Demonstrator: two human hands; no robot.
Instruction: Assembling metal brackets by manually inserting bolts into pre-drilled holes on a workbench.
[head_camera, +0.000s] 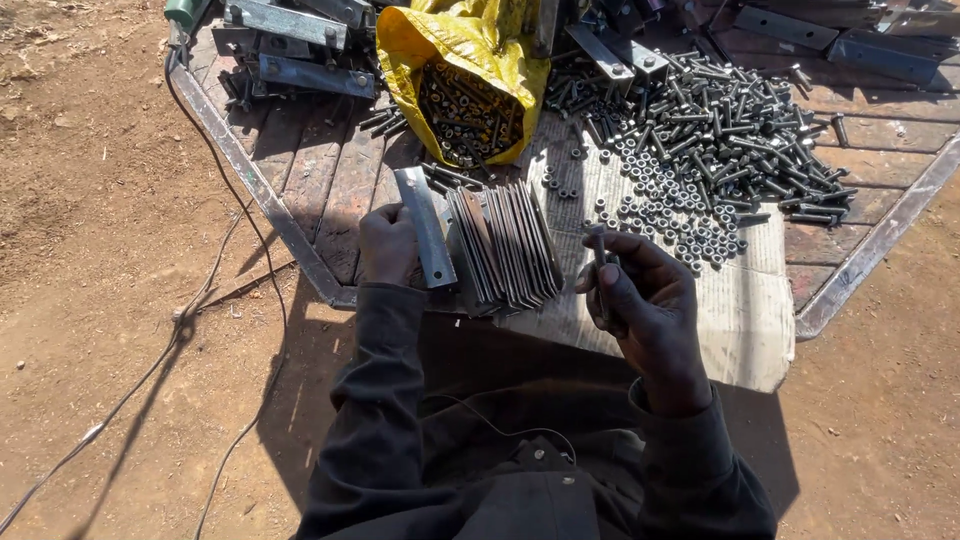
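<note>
Two hands are working at the near edge of the table (300, 240): your left hand (388, 245) is gripping a flat metal bracket (425, 228), holding it tilted just beside the row of brackets (505, 248) standing on edge, while your right hand (645, 300) is closing its fingers around a dark bolt (600, 250) held upright over the cardboard (745, 310). Beyond your right hand, a heap of bolts and nuts (710, 150) is lying on the cardboard, and a yellow bag (460, 60) of more is sitting open behind the brackets

One yellow bag (455, 60), one cardboard sheet (740, 310), bolts (730, 130) and nuts (650, 190) beyond counting.
</note>
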